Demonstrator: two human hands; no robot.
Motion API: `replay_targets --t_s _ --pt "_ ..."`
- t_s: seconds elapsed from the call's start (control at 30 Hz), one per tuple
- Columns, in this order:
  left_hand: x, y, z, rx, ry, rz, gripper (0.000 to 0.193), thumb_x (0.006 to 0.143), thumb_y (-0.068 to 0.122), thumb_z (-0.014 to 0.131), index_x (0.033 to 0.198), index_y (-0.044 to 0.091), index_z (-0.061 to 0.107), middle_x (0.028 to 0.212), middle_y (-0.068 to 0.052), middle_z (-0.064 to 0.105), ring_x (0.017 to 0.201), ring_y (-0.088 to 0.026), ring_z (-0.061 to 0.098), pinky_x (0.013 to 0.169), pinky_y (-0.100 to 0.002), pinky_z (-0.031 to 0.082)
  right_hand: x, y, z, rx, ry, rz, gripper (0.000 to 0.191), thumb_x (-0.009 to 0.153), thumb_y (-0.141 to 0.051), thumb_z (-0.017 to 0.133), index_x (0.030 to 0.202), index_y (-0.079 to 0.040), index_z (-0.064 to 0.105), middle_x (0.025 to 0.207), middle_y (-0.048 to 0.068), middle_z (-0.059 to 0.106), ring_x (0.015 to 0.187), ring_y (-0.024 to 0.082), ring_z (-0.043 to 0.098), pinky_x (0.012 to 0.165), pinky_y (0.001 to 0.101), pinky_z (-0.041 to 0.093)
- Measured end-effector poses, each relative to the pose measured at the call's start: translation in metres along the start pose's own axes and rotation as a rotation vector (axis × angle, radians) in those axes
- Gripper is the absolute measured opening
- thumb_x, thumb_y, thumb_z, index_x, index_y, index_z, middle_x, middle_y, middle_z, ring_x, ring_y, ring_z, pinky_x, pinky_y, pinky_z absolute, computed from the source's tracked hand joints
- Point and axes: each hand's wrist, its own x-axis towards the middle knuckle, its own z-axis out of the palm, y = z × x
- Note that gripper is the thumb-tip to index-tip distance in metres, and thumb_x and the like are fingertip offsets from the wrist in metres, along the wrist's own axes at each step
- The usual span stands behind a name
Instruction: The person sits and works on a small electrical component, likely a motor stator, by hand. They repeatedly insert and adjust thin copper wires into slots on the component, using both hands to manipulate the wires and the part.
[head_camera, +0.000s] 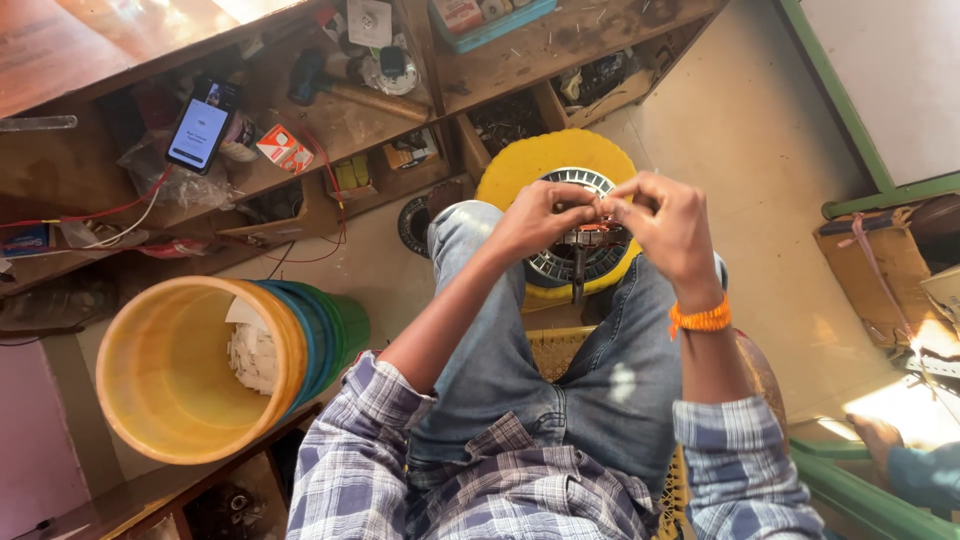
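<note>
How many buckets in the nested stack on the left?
3 visible by rim colour: a yellow bucket nearest, a blue bucket behind it, and a green bucket at the back. They lie tilted on their side; more could be hidden inside the nest.

Both forearms are reaching up from the lower middle of the frame and converging just above centre. The left hand (540, 215) is sitting palm-down with its fingers curled and its fingertips pinching toward the right hand (668, 222). The right hand is curling inward too, knuckles up, its fingertips meeting the left's, while its wrist is bending slightly at centre right.
</note>
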Motion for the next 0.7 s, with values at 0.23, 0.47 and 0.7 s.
replay_targets --t_s 0.23,0.47,0.7 --pt "-0.013 0.004 -0.032 0.167 -0.083 0.395 0.014 0.092 0.005 0.073 0.105 0.004 0.076 0.099 -0.008 0.078 0.094 -0.021 0.074 0.086 -0.032 0.058 -0.06 -0.023 0.031 0.119 0.089 0.024 0.011 0.093 -0.008 0.075 0.092 0.002 0.071 0.07 0.0 0.06 0.063 0.004 0.052 0.057 0.0249 0.043" --pt "-0.014 0.017 -0.041 0.235 -0.117 0.363 0.017 0.089 0.003 0.074 0.107 0.005 0.075 0.099 -0.009 0.078 0.092 -0.023 0.074 0.083 -0.033 0.058 -0.093 0.006 0.08 0.296 0.159 0.171 0.013 0.096 -0.009 0.073 0.09 0.001 0.068 0.067 -0.004 0.053 0.062 0.003 0.043 0.055 0.0236 0.036" --pt "-0.033 0.031 -0.029 0.289 -0.059 0.204 0.036 0.085 0.03 0.082 0.109 0.005 0.071 0.1 -0.007 0.071 0.094 -0.023 0.071 0.086 -0.036 0.056 -0.105 0.041 0.069 0.349 0.257 0.35 0.014 0.097 -0.012 0.071 0.1 0.002 0.076 0.073 -0.005 0.061 0.066 0.003 0.048 0.057 0.0219 0.037"
